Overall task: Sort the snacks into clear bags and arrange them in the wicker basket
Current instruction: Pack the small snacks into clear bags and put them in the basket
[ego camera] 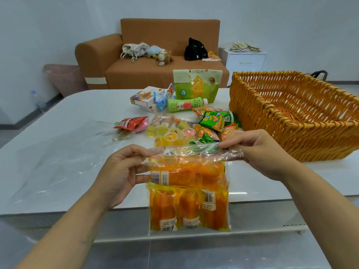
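Sealing a filled snack bag above the table edge

Two forearms reach forward, holding up a clear bag (pixel 188 191) packed with orange snack sticks (pixel 186 208). Left hand (pixel 120 171) and right hand (pixel 258 152) each pinch one end of its top strip. Sealing well likely means pressing along the whole strip, corner to corner. Beyond lie loose snacks (pixel 194 127) on the white table (pixel 68 117); the wicker basket (pixel 291 113) waits at right, nothing visible inside

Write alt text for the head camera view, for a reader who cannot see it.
Two hands, left hand and right hand, pinch the top edge of a clear bag filled with orange snack packs, held above a white table. Loose snacks lie behind it, with a wicker basket to the right.
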Demonstrator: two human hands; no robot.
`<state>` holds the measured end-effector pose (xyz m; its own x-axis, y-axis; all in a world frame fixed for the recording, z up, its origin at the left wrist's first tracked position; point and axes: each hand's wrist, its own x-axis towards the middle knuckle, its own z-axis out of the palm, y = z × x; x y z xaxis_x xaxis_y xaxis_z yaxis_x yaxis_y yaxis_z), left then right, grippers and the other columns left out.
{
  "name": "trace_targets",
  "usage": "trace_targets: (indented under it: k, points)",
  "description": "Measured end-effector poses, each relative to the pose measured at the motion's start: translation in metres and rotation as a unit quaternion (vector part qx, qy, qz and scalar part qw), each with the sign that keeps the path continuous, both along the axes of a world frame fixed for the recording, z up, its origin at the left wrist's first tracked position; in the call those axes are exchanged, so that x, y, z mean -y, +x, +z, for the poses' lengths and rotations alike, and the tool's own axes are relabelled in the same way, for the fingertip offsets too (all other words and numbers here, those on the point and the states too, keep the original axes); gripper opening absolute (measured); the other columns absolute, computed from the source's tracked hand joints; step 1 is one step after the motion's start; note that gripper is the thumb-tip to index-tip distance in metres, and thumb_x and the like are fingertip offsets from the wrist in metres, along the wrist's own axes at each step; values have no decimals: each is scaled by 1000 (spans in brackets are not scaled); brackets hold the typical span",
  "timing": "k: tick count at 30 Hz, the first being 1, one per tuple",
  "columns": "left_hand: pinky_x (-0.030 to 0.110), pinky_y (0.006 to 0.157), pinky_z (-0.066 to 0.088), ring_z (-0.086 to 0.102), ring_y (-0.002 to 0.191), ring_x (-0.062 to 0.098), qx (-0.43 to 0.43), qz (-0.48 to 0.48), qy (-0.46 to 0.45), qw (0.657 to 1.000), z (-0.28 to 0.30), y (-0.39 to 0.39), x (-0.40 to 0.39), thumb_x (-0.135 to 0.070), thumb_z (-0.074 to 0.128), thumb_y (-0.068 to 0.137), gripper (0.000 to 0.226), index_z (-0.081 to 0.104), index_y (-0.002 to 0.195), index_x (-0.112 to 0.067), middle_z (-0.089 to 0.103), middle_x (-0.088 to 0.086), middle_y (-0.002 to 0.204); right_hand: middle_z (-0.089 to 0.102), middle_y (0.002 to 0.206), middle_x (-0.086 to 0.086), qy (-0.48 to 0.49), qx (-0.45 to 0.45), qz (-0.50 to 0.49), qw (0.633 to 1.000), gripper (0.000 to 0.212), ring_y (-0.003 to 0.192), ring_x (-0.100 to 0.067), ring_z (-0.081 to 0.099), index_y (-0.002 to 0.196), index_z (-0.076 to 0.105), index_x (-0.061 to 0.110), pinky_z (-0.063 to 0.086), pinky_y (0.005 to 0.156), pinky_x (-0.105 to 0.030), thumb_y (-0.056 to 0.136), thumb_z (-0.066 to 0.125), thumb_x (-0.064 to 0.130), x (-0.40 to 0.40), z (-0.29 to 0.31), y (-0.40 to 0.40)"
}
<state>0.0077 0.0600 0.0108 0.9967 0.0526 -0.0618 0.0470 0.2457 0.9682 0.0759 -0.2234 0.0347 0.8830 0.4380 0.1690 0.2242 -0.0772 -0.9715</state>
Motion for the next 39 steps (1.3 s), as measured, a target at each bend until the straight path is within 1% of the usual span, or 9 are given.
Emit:
trace_targets:
  k: [6,14,17,20,24,28,31,35,39]
  points:
    - [30,48,55,71,67,26,-34,16,-7,999,-8,10,-4,11,30,94,34,44,70,-7,72,20,107,69,85,-9,-5,-22,-38,999,37,83,-19,67,64,73,4,59,71,-29,81,53,-22,-12,-10,9]
    - [32,52,52,65,71,31,-93,48,-32,994,-20,23,-10,-5,29,87,26,48,70,-5,60,37,103,64,94,-2,-96,6,-88,991,28,91,-8,61,64,72,5,55,68,-20,80,61,-16,-27,-23,20]
    - [31,52,54,69,68,27,-97,73,-5,993,-21,26,-7,-20,44,97,28,53,75,-6,66,20,82,63,93,-1,-99,18,-95,990,26,86,2,61,67,71,3,54,67,-17,80,60,-16,-30,-27,24]
    - [44,68,58,72,84,30,-82,87,113,986,-24,29,-3,-18,76,81,22,57,85,-9,72,21,101,64,93,-4,-94,21,-91,991,29,93,-5,61,64,71,6,54,69,-20,79,61,-16,-29,-33,29]
    - [53,75,57,69,95,37,-71,112,143,981,-21,28,4,-27,87,59,41,58,85,-15,73,13,100,68,103,5,-67,15,-77,995,22,106,-6,59,65,75,11,47,78,-26,76,58,2,-23,-29,36]
    - [31,55,52,71,86,31,-41,132,167,976,-22,27,11,-18,87,65,35,60,88,-17,74,5,96,60,119,15,-163,239,-145,946,29,117,5,49,94,74,32,42,96,-23,74,53,32,-43,-10,17]
    - [29,58,53,73,81,21,-22,127,162,978,-19,23,16,-20,89,62,46,62,98,-22,74,2,98,49,143,0,-287,373,-88,878,51,137,-11,35,133,57,20,27,116,-29,90,41,42,-78,-20,-20]
    - [33,72,58,70,100,20,-39,121,125,984,-23,22,16,-19,87,64,75,55,129,-34,71,-1,115,-5,162,0,-469,348,-4,812,78,147,-14,-16,155,3,16,-7,121,-39,94,8,64,-97,-50,-49]
    - [37,81,58,69,104,24,-114,97,25,988,-32,20,8,-17,83,60,86,50,139,-12,64,7,130,-38,152,8,-502,240,-3,831,89,134,-6,-42,148,-24,24,-23,114,-31,78,-7,75,-85,-56,-35]
